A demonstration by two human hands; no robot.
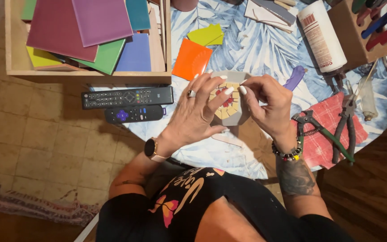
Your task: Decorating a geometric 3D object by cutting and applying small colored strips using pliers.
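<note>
Both hands on a mosaic piece

The grey hexagonal mosaic base (yellow tile bits ringing red ones) lies just below the orange square tile. The left hand clasps its edge; the right hand pinches its top corner.

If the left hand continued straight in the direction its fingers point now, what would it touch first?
Probably the right hand: the left hand has its fingers aimed across the grey mosaic piece, which they already touch, towards the right fingertips, though depth is unclear.
</note>
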